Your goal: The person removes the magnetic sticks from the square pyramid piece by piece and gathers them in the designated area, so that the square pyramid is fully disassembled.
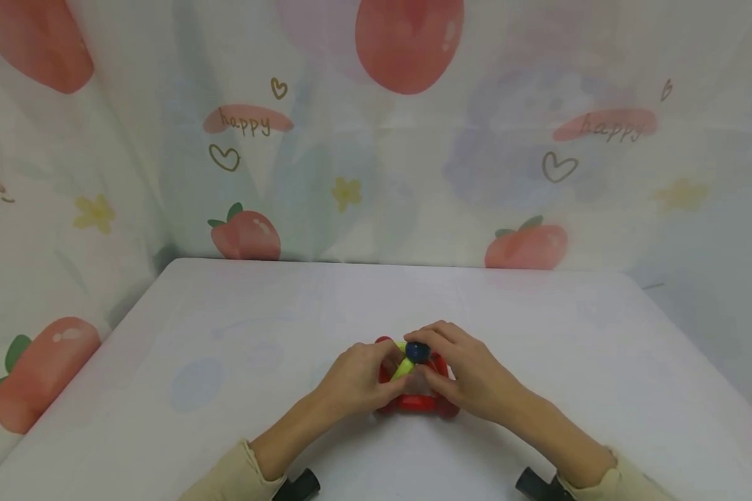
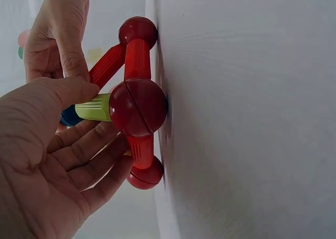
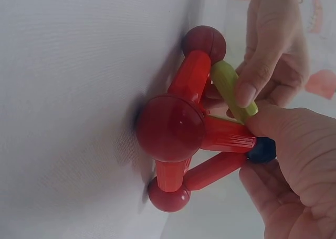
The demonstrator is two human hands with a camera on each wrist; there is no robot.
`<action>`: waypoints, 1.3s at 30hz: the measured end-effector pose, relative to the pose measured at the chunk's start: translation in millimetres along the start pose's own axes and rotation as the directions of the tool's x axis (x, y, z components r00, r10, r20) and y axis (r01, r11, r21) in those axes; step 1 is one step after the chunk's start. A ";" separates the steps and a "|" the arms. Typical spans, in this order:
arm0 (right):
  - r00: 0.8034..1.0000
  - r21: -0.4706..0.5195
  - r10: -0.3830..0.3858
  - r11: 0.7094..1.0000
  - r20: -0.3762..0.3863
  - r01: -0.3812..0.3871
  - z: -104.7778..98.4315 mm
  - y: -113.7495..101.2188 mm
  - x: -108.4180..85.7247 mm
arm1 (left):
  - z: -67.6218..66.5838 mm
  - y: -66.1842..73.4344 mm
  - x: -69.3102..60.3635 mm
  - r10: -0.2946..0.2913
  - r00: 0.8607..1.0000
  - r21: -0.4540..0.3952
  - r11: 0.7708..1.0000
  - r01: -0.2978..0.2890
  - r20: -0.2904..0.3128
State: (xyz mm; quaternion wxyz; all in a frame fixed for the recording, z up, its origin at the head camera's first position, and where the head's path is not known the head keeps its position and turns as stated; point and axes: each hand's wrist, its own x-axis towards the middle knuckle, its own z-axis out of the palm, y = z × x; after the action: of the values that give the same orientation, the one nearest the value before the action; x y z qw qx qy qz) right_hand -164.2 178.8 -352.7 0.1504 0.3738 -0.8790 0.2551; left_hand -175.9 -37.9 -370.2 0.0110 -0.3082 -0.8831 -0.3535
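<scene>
A small frame of red rods [image 3: 190, 77] and red balls [image 3: 170, 127] stands on the table between both hands. Slanting rods rise from its base, some red and some yellow-green, toward a dark blue ball [image 1: 418, 352] at the top. My left hand [image 1: 358, 379] pinches a yellow-green rod [image 3: 230, 89] on the left side, its thumb lying along it. With thumb and fingers, my right hand [image 1: 473, 369] grips the dark blue ball and the rod ends beside it. In the left wrist view the fingers largely cover the blue ball.
The white tabletop [image 1: 276, 306] surrounds the frame, with a fruit-printed cloth [image 1: 413, 174] hanging behind it and at the left. Dark cylindrical pieces [image 1: 301, 483] sit under both wrists, beside the beige sleeves [image 1: 235, 476].
</scene>
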 end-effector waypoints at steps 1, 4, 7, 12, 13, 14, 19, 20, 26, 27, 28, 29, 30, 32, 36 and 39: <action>1.000 0.000 0.000 1.000 0.001 0.000 0.1 -0.1 0.2 | -0.1 -0.2 0.0 -0.002 1.000 -0.001 1.000 0.002 0.001; 1.000 0.004 0.000 1.000 0.006 0.000 0.9 -0.1 1.3 | -0.5 -1.1 -1.1 0.002 1.000 -0.008 1.000 -0.002 -0.006; 1.000 0.007 0.007 1.000 0.016 -0.007 2.0 -0.6 2.3 | -1.5 -2.4 -3.2 0.005 1.000 -0.020 1.000 -0.005 -0.011; 0.999 0.013 0.022 1.000 0.029 -0.023 3.0 -3.0 3.7 | -4.2 -3.2 -6.7 -0.004 1.000 -0.033 0.999 0.004 0.001; 0.999 0.014 0.022 1.000 0.030 -0.023 3.1 -3.4 3.9 | -4.7 -3.4 -7.2 -0.004 1.000 -0.036 0.999 0.004 0.004; 0.999 0.016 0.021 1.000 0.032 -0.022 3.1 -3.8 4.2 | -5.1 -3.7 -7.5 -0.004 1.000 -0.039 0.999 0.005 0.008; 0.999 0.017 0.017 1.000 0.037 -0.018 1.7 -4.5 4.6 | -7.6 -7.3 -9.9 0.012 1.000 -0.113 0.994 -0.010 0.020; 0.999 0.019 0.019 1.000 0.034 -0.020 1.1 -4.2 4.4 | -8.2 -8.7 -10.5 0.009 1.000 -0.140 0.990 -0.006 0.023; 0.999 0.047 0.042 0.998 0.013 -0.042 -1.6 -0.5 2.1 | -12.1 -17.7 -14.1 -0.032 0.999 -0.284 0.958 0.038 0.025; 0.999 0.050 0.044 0.998 0.012 -0.045 -1.8 -0.1 1.8 | -12.7 -18.3 -14.1 -0.036 0.999 -0.291 0.956 0.043 0.029; 0.999 0.051 0.044 0.998 0.011 -0.045 -1.9 0.2 1.6 | -13.3 -18.5 -14.1 -0.036 0.999 -0.295 0.954 0.044 0.034; 0.999 0.052 0.044 0.998 0.010 -0.045 -1.9 0.4 1.6 | -13.7 -18.3 -14.1 -0.033 0.999 -0.294 0.955 0.043 0.038; 0.999 0.052 0.045 0.998 0.009 -0.046 -1.8 0.6 1.5 | -14.1 -17.8 -14.0 -0.029 0.999 -0.291 0.956 0.040 0.041; 0.999 0.049 0.046 0.998 0.005 -0.046 -1.6 0.7 1.4 | -14.4 -16.6 -13.7 -0.024 0.999 -0.278 0.960 0.036 0.045; 0.999 0.050 0.046 0.998 0.000 -0.046 -1.0 0.0 0.8 | -15.6 -14.7 -14.8 -0.020 0.999 -0.260 0.965 0.029 0.038; 0.999 0.059 0.050 0.997 0.003 -0.050 -0.5 -1.0 0.9 | -17.0 -15.3 -15.8 -0.028 0.999 -0.252 0.967 0.034 0.028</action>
State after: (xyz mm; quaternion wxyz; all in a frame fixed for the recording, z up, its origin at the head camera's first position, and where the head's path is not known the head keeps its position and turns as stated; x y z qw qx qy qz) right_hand -164.0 178.0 -351.6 0.1320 0.3563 -0.8802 0.2843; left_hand -174.8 -65.7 -370.6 -0.0445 -0.2975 -0.8357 -0.4594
